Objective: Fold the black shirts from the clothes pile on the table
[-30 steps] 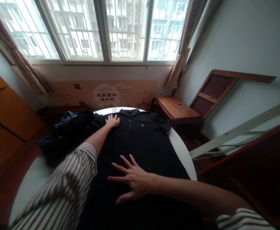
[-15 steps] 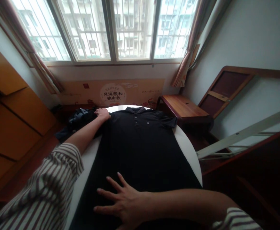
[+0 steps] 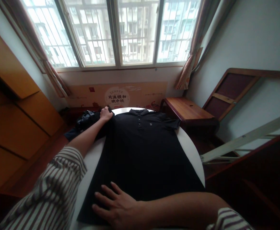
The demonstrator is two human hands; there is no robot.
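Now L hand (image 3: 105, 113) has slid out to the shoulder of the black polo (image 3: 142, 150), fingers closed on cloth; R hand (image 3: 117, 207) moved down to the hem, flat, fingers spread. Polo lies flat on round table (image 3: 190, 150), so smoothing looks nrly done.

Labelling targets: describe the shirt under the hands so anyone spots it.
Under the window stands a round white table. A black polo shirt lies flat on it, collar toward the window. Unlike the crumpled dark clothes alongside, it is spread smooth.

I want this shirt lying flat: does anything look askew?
The black polo shirt lies flat, but its sleeve at the left hand is hidden, beside a crumpled heap of dark clothes hanging off the white round table.
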